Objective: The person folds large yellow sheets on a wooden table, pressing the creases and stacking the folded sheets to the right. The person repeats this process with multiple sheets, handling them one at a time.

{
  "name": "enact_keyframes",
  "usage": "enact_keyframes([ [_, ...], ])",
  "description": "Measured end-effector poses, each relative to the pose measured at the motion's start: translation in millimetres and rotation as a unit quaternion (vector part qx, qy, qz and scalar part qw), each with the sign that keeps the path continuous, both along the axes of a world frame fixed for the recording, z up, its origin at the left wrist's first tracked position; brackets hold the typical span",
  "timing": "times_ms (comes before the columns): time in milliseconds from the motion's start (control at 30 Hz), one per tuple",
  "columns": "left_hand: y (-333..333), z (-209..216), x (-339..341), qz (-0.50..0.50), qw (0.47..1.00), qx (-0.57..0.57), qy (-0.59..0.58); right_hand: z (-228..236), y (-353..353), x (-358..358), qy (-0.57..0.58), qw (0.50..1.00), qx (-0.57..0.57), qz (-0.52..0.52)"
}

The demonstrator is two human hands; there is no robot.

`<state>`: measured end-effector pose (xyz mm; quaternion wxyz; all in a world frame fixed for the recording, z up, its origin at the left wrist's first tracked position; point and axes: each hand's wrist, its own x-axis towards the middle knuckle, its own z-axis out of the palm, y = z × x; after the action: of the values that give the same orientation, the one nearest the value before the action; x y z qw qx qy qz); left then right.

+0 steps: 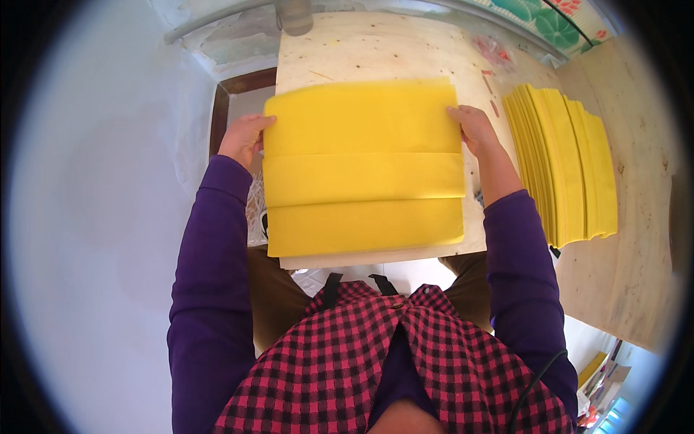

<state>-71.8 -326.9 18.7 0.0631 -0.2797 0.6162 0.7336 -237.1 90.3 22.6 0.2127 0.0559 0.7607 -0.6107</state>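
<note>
A flat, folded piece of yellow fabric (361, 130) with horizontal fold lines spreads over the wooden table in front of me. My left hand (246, 139) grips its left edge near the far corner, thumb on top and fingers underneath. On the opposite edge, my right hand (473, 129) pinches the fabric the same way, with its thumb over the top. Whether the whole piece lies on the wood or is partly lifted, I cannot tell. To the right stands a thick stack of folded yellow fabric (567, 166), apart from my right hand.
The pale wooden table (376, 43) extends beyond the fabric, with a second wooden surface (622, 282) at the right. Small reddish strips (494, 108) and a crumpled clear plastic piece (494, 52) lie near the back. A grey cylindrical fixture (295, 17) stands at the far edge.
</note>
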Motion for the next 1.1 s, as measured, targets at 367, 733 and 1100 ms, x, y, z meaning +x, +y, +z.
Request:
enact_keyframes([
  [367, 6.1, -4.2, -1.4, 0.012, 0.999, -0.036, -0.003, -9.9, 1.5, 0.0, -0.004, 0.999, -0.044, -0.021],
  [733, 15.5, 0.3, 2.5, 0.028, 0.999, -0.039, 0.010, 1.6, -3.0, 21.1, 0.056, 0.995, -0.039, -0.079],
  [1100, 15.4, -9.3, 17.3, 0.071, 0.995, 0.014, 0.061, -2.1, 1.8, 24.1, 0.066, 0.996, -0.032, -0.056],
])
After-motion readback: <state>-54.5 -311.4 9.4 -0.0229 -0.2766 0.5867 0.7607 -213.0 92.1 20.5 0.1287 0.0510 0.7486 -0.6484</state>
